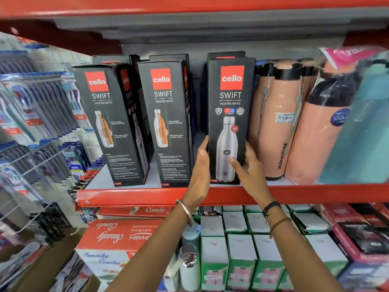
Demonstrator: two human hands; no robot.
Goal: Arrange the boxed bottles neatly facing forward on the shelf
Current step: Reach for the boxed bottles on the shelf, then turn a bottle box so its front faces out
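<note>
Both hands (200,165) clasp right box (229,121); peach bottle (277,123) just beside.

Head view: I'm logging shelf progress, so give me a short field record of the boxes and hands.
front boxes: three black boxes, upright on the red shelf
right box: steel-bottle panel faces forward
middle box: cutaway text panel forward
left box: same panel, angled
left hand: flat on right box's left side
right hand: on its lower right edge
neighbours: peach bottles to the right

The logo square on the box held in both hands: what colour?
Red, with white lettering, on the black boxed bottle; clearest in the head view.
</note>
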